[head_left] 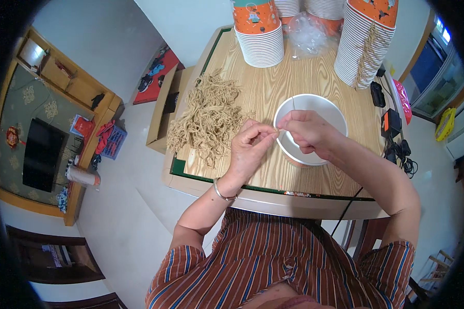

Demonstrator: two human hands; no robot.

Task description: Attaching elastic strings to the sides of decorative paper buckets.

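Observation:
My left hand (250,148) is closed in a pinch at the left rim of a white paper bucket (336,114). Fingertip to fingertip with it, my right hand (310,133) is also closed, held over the bucket's opening. A short bit of tan twine (278,131) shows where the fingertips meet; most of it is hidden by the fingers. Something thin and straight (293,102) sticks up past my right knuckles, too fine to name. Beside my left hand lies a loose, tangled heap of tan twine (209,116) on the wood-grain table (263,85).
Stacked paper buckets with orange prints stand at the back, one stack (259,44) left, another (363,51) right with twine hanging down its side. A clear plastic bag (308,37) lies between. Black chargers and cables (392,123) line the right edge. An open cardboard box (162,116) adjoins the left.

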